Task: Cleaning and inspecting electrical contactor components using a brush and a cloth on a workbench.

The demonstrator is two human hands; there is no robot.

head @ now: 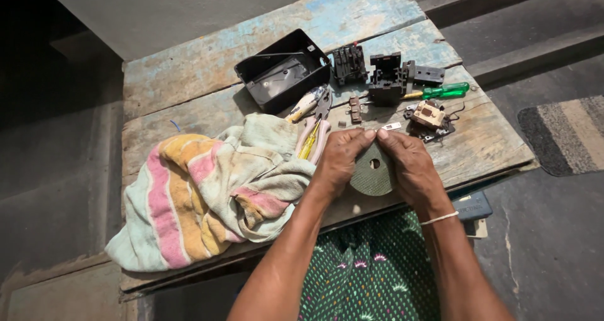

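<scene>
Both hands hold a dark green round disc (372,170) with a small centre hole, flat over the near edge of a worn wooden board (207,63). My left hand (340,159) grips its left side and my right hand (409,163) grips its right side. The thumbs meet at the disc's top edge. A pair of pliers (313,135) with pink and yellow handles lies just left of my left hand, partly on a striped cloth (207,189).
An open black plastic box (283,70) sits at the back. Black switch parts (387,75), a green-handled screwdriver (443,92) and a small beige switch unit (429,116) lie behind my hands. A striped mat (569,135) lies on the floor at right.
</scene>
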